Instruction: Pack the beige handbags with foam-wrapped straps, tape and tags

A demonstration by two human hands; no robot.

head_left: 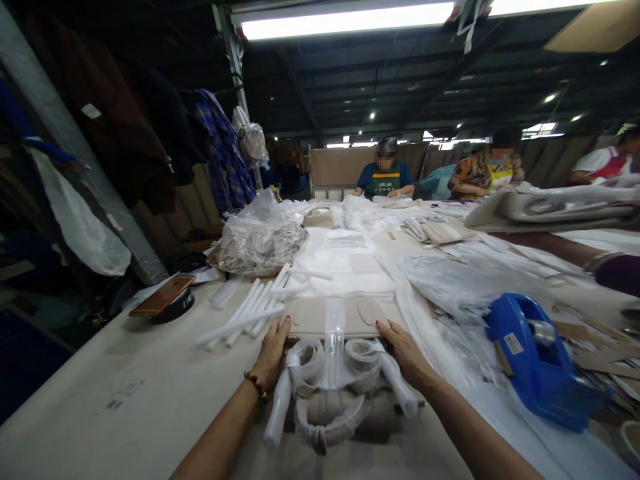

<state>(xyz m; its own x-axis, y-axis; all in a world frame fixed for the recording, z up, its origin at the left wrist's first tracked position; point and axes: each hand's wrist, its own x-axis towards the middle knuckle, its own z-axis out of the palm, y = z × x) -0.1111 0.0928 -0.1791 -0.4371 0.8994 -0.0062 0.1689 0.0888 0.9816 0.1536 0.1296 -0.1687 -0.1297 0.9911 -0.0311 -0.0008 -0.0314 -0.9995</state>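
Between my two hands lies a beige handbag [357, 319], with clear tape down its middle and its straps or handles wrapped in white foam and plastic on the near side. My left hand [271, 350] grips the bag's left edge, its thumb on top. On the opposite edge my right hand [404, 350] holds the same way. White foam tubes [253, 310] lie on the table just beyond my left hand. Behind the bag is a stack of white foam sheets [350, 257]. The bag's underside and most of my fingertips are hidden.
A blue tape dispenser [537, 360] stands at the right. At the left a phone [163, 297] rests on a dark round object. A plastic bag of material [260, 237] sits farther back. Co-workers [385, 173] are across the table; another person's arm [555, 250] reaches in from the right.
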